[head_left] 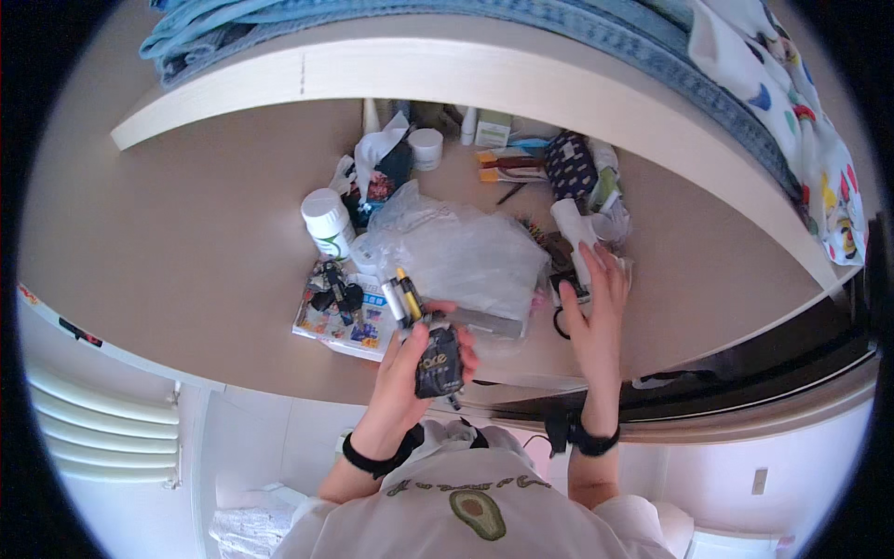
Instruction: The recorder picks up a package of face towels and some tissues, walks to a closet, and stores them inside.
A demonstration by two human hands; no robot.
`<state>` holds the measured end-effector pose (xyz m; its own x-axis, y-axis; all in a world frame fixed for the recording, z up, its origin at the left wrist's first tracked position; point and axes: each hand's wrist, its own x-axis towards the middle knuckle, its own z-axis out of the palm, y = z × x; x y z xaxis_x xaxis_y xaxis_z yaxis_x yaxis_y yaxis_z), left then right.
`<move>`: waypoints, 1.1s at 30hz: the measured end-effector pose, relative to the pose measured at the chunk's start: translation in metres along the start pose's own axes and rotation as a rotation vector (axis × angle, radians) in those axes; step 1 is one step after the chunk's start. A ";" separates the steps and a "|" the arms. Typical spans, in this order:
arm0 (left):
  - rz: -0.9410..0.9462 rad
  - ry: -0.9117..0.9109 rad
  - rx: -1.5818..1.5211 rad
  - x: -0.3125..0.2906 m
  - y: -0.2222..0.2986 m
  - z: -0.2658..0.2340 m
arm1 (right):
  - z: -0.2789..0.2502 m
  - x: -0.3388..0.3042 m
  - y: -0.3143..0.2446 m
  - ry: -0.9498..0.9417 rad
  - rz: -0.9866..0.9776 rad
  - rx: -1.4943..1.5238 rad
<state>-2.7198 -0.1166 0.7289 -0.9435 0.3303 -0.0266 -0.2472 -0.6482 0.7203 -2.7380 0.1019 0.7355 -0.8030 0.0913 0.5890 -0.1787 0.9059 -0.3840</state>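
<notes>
My left hand point(400, 373) is closed around a small black packet point(440, 361) with gold lettering. Several slim pen-like sticks point(407, 295), white, yellow and black, rise out of the same grip. Over at the right, my right hand point(601, 312) has its thumb and fingers apart. Its fingertips lie over the lower end of a white tube point(572, 228); whether they press on it I cannot tell. Beside the thumb are a small dark square case point(569, 286) and a black hair tie point(560, 323). A crumpled clear plastic bag point(456, 247) lies between the hands.
A white bottle point(326, 222) stands left of the bag, near keys point(337, 293) on a printed box point(340, 335). Behind are a white jar point(426, 149), brushes point(510, 168) and a dotted pouch point(570, 166). A shelf edge point(447, 67) with folded jeans point(559, 28) overhangs the back.
</notes>
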 end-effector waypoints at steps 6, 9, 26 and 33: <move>0.166 -0.024 -0.114 0.029 -0.015 0.029 | 0.004 -0.050 -0.039 -0.474 0.329 1.356; 0.177 -0.007 0.031 0.037 -0.034 0.040 | 0.017 -0.060 -0.044 -0.409 0.331 1.418; 0.265 0.180 -0.004 0.042 -0.064 0.054 | 0.025 -0.069 -0.010 -0.056 0.632 1.283; 0.271 0.047 0.047 0.032 -0.053 0.038 | -0.004 -0.028 0.070 0.152 0.366 0.540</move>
<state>-2.7288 -0.0452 0.7158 -0.9833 0.1163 0.1401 0.0250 -0.6758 0.7367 -2.7257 0.1641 0.6951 -0.7842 0.4463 0.4312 -0.2010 0.4748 -0.8568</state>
